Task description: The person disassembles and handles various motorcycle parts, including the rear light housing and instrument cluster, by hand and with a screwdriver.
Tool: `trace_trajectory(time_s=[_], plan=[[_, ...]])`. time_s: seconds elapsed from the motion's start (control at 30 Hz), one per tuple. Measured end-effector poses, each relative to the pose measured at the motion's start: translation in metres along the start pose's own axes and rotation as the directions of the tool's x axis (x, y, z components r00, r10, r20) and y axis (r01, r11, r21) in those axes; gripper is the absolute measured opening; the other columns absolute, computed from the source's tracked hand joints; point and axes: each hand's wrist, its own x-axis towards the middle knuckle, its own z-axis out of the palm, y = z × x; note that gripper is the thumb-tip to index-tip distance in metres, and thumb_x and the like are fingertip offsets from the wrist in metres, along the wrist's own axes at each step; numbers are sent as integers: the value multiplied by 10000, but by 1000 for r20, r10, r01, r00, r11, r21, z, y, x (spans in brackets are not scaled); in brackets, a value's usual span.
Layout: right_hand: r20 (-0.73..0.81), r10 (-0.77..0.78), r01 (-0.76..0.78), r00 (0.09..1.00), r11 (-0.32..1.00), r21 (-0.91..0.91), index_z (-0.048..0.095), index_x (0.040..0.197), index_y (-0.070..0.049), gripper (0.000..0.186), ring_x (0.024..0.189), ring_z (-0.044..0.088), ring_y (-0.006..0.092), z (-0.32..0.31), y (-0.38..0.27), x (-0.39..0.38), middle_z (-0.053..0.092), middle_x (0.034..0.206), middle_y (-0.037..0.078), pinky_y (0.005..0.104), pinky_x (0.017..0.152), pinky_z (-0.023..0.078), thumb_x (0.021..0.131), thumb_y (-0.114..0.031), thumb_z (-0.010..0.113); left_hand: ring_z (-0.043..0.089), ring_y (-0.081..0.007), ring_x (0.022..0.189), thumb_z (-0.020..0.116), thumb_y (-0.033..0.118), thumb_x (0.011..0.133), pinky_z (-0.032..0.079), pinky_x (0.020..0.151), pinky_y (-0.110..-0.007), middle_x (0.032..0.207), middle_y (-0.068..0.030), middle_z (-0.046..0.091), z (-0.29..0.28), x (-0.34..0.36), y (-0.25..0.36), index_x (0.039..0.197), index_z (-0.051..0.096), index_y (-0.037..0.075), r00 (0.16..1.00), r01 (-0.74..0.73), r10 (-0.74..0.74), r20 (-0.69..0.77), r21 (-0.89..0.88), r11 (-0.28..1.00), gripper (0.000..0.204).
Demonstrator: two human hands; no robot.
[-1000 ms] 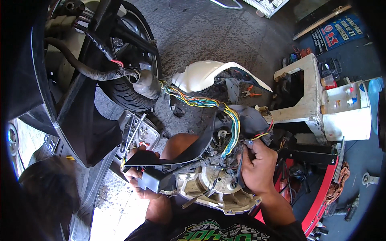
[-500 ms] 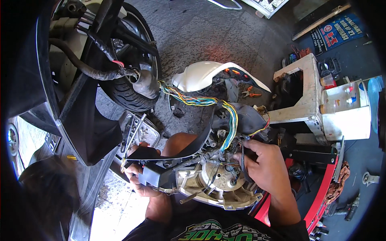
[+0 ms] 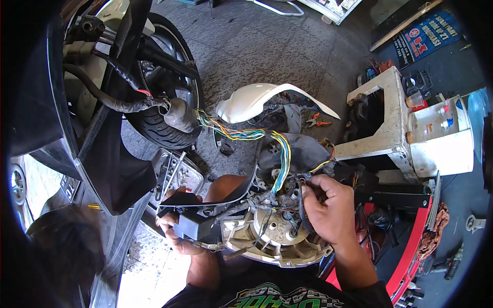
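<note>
A motorcycle headlight unit (image 3: pixel 275 229), its dusty back facing up, rests against my lap. My left hand (image 3: pixel 177 237) is wrapped round its left end, by a grey box-shaped part (image 3: pixel 191 227) and a black trim piece. The fingertips there are partly hidden. At the unit's right side my right hand (image 3: pixel 331 208) is closed, thumb and fingers pinching a black cable (image 3: pixel 303 209) among the connectors. A multicoloured wire bundle (image 3: pixel 281 159) runs from the unit up to a grey rubber boot (image 3: pixel 181 116) by the front wheel.
A motorcycle front wheel (image 3: pixel 172 134) and dark body panels stand at the left. Beyond the unit lie a white fairing (image 3: pixel 251 102), orange-handled pliers (image 3: pixel 317 122) and a metal parts tray (image 3: pixel 187 177). To the right are a white wooden stand (image 3: pixel 377 146) and a red-edged rack (image 3: pixel 413 246).
The headlight unit and the wire bundle have shifted slightly left in view. My right hand has moved a little left along with the cable; my left hand keeps its hold.
</note>
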Motion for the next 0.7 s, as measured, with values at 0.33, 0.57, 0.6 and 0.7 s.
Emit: trace_trajectory(time_s=[0.33,0.57,0.6,0.7], plan=[[494,294,-518,818,750,412,635,935,6,291,504,532,72,-27,6,4,592,692,5,243,481,420,1050,-232,514,499,-375,1269,518,276,966,465,1043,-530,1328,-265,495,-8,2,12,987,498,19,991,-105,79,112,259,960,259],[437,173,-392,883,784,482,638,1018,14,217,669,566,51,-20,8,-2,631,767,19,228,564,446,1038,-181,546,616,-308,1020,632,121,857,505,830,-396,1077,-151,626,106,9,49,1002,596,67,723,-685,365,586,541,487,159],[437,174,-394,883,781,485,639,1034,14,200,691,567,47,-21,7,-4,640,780,21,230,578,453,1032,-168,557,624,-303,977,660,110,827,510,794,-383,1050,-135,642,133,18,45,1009,618,63,709,-674,152,689,598,434,193],[421,135,-367,897,758,539,637,1064,19,163,654,652,152,-9,19,-8,679,784,90,303,588,506,974,-116,628,630,-317,957,707,69,769,505,801,-398,1060,-137,674,197,54,21,1066,660,27,483,-718,-450,751,634,288,303]])
